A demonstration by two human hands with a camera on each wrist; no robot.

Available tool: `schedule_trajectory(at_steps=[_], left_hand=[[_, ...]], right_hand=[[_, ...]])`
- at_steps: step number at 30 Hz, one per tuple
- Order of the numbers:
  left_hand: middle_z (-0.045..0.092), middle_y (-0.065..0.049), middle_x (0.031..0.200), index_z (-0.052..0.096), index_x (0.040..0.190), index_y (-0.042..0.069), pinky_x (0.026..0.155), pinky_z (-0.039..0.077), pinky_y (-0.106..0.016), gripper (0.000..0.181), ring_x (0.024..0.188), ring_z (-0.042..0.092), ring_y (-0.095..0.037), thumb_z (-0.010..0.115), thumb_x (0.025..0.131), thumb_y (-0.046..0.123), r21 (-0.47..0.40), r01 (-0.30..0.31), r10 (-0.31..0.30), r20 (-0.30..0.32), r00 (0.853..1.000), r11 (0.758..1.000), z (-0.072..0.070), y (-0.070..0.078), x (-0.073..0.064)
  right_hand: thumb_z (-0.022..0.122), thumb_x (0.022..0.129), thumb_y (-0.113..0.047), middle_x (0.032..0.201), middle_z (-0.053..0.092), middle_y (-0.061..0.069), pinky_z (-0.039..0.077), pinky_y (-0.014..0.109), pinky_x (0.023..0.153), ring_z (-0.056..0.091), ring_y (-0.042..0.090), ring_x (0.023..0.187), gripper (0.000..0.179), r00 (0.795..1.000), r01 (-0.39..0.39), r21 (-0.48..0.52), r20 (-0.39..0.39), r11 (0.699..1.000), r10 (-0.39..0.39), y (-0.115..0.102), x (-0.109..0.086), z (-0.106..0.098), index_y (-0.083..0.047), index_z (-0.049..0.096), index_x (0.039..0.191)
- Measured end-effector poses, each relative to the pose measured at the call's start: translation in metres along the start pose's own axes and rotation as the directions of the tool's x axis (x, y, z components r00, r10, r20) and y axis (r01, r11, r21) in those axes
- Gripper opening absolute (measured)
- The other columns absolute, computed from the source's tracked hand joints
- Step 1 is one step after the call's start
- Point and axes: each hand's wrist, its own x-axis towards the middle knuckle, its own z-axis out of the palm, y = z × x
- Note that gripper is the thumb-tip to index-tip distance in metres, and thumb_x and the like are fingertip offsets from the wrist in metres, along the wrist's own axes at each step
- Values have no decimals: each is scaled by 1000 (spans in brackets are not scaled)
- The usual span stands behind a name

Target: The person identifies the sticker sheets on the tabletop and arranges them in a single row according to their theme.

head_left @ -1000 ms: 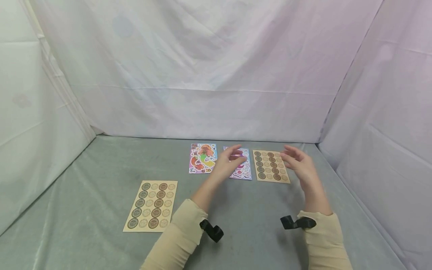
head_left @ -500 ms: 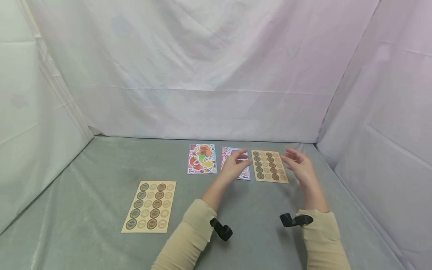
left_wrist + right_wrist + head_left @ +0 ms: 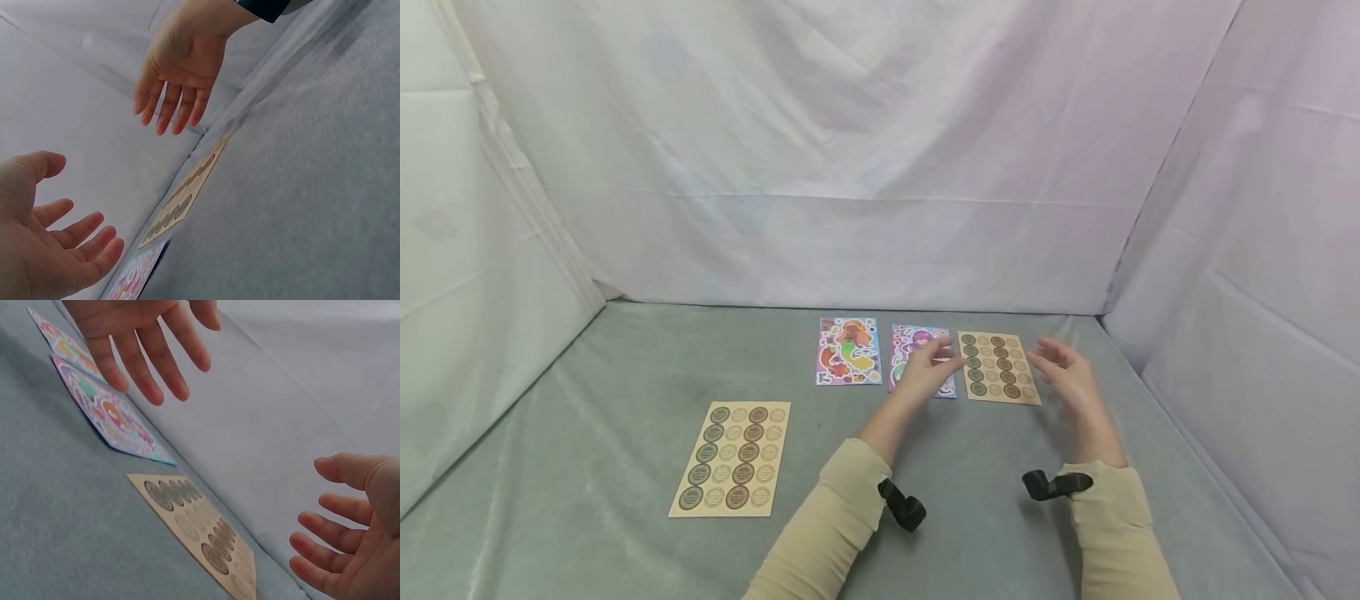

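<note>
Fingers loosely spread and gripping nothing, the left hand (image 3: pixel 922 372) hangs over the middle sheet (image 3: pixel 915 338) while the right hand (image 3: pixel 1067 376) hovers just right of the far tan sheet (image 3: pixel 1000 367), flat at the far right of the gray surface (image 3: pixel 625 367). Another tan sheet (image 3: pixel 730 458) lies near left. Handling the far tan sheet well likely means lowering both hands evenly to opposite edges, touching lightly to spare thin paper a crease, and keeping the left clear of the middle sheet.
</note>
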Motion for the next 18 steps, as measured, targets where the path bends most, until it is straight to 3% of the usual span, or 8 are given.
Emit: schedule_trajectory(at_steps=[12, 18], left_hand=[[61, -13, 123, 54, 136, 10, 90, 49, -42, 53, 110, 59, -30, 66, 89, 31, -1, 37, -37, 24, 999, 999, 15, -7, 6], [61, -12, 122, 53, 136, 9, 87, 50, -42, 55, 110, 58, -30, 67, 87, 30, -25, 51, -50, 40, 998, 998, 21, -16, 8]], right_hand=[[58, 96, -20, 140, 44, 24, 43, 31, 92, 45, 34, 124, 57, 1000, -5, -22, 5, 1000, 5, 18, 8, -1, 2, 36, 144], [57, 96, -20, 143, 40, 24, 41, 39, 98, 41, 35, 128, 58, 999, -45, -20, 13, 999, 45, 25, 10, 0, 1, 35, 145]])
